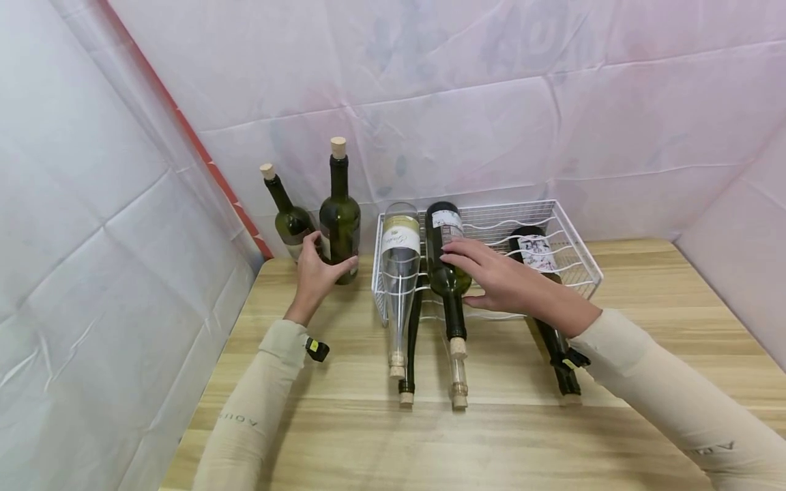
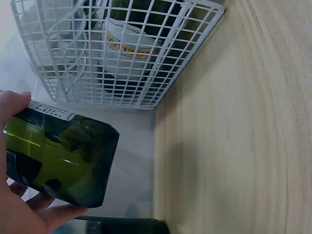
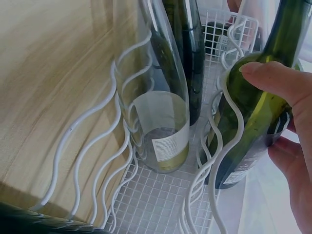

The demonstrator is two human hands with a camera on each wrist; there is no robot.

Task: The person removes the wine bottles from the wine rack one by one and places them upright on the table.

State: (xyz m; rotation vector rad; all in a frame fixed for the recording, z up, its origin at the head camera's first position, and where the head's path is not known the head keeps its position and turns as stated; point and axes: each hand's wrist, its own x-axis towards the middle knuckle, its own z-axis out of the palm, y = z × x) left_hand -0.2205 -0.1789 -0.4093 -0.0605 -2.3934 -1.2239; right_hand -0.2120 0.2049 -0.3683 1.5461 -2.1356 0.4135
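Observation:
My left hand [image 1: 316, 273] grips a green wine bottle [image 1: 340, 221] with a cork, thumb on one side and fingers round the other. In the left wrist view this bottle's base [image 2: 95, 165] hangs apart from the tabletop. A second corked green bottle [image 1: 291, 221] stands just left of it. My right hand [image 1: 497, 273] holds a dark green wine bottle [image 1: 437, 249] with a floral label, lying on the top tier of a white wire wine rack [image 1: 580, 245], cork toward me. In the right wrist view my thumb [image 3: 265, 75] lies on that bottle's shoulder.
Left of the right hand's bottle, a clear bottle [image 1: 400, 273] lies on the top tier. Below are a dark-necked bottle [image 1: 407, 368], a clear-necked one [image 1: 459, 382] and, at right, a floral-labelled dark bottle [image 1: 537, 252]. White sheeting [image 1: 460, 123] closes off the wooden table [image 1: 491, 443] behind and at the sides.

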